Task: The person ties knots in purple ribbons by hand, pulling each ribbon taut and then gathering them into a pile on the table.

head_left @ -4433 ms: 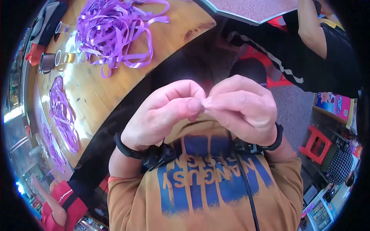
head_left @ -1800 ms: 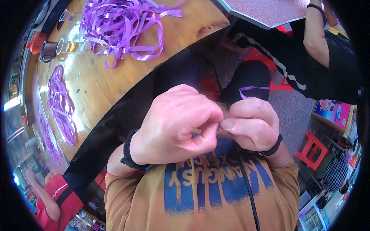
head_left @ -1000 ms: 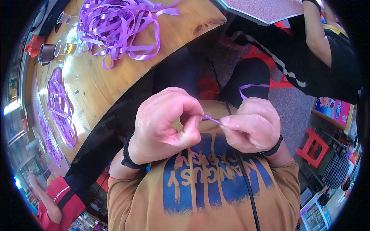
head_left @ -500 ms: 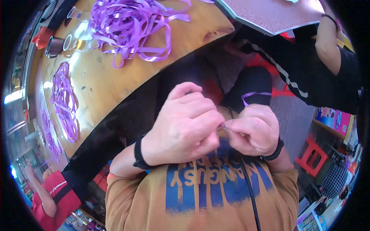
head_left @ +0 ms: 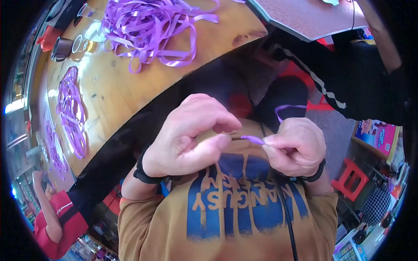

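Note:
My right hand (head_left: 300,145) is closed, with thumb and forefinger pinching a purple ribbon (head_left: 252,139). A short bit of the ribbon sticks out toward my left hand, and another length of it loops up behind my right knuckles. My left hand (head_left: 191,135) is held in front of my chest, its thumb and forefinger apart. A thin dark strand (head_left: 236,138) runs from the ribbon's tip to beside my left thumb; what it is I cannot make out.
On the wooden table (head_left: 117,93) lie a large purple ribbon heap (head_left: 148,30) and a flatter ribbon bundle (head_left: 72,113). Cups, including a dark mug (head_left: 62,48), stand at its far left. A red stool (head_left: 350,179) is at right. Other people are at both sides.
My left hand has drawn away to the left, and its fingers have spread from the ribbon. The ribbon's short end now shows between my hands. The person at right has shifted an arm.

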Motion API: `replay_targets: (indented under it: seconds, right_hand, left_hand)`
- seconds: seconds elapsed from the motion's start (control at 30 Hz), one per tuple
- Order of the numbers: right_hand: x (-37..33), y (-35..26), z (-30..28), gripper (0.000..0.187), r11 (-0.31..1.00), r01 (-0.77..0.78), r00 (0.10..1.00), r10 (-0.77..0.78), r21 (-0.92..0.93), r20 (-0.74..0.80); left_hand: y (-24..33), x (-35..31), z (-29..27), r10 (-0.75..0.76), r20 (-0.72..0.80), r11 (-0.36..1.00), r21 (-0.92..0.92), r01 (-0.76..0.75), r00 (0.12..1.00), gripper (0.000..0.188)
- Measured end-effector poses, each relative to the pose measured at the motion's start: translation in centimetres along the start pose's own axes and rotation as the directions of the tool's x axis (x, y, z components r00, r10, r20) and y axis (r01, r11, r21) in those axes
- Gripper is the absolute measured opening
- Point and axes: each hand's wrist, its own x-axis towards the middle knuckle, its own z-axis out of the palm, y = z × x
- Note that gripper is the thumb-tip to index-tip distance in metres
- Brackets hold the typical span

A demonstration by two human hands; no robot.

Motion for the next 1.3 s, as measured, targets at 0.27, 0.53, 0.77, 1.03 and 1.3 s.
replay_targets:
  seconds: [0.27,0.53,0.77,1.03,1.3]
  right_hand:
    - [-0.1,-0.4,0.2,0.017,0.999,-0.039,0.999,0.039,0.020,0.034]
    - [-1.1,-0.7,-0.1,0.018,0.991,-0.105,0.982,0.091,0.078,0.163]
    - [-1.1,-0.8,0.0,0.017,0.991,-0.115,0.984,0.104,0.069,0.146]
    - [-0.2,-1.0,-1.1,0.011,0.916,-0.226,0.963,0.262,0.332,-0.068]
    - [-0.2,-0.9,-7.1,0.012,0.560,0.149,0.853,0.345,0.815,-0.392]
  left_hand:
    - [-0.2,0.8,1.3,0.043,0.156,0.983,-0.182,-0.014,0.987,0.026]
    - [0.2,0.2,1.0,0.241,0.233,0.969,-0.008,-0.246,0.942,0.012]
    - [0.2,0.2,0.6,0.258,0.232,0.961,0.042,-0.275,0.938,0.012]
    - [-2.2,2.6,2.1,0.081,0.254,0.936,-0.351,0.014,0.964,0.053]
    - [-1.6,4.3,3.5,-0.113,0.636,0.748,-0.451,0.486,0.764,0.016]
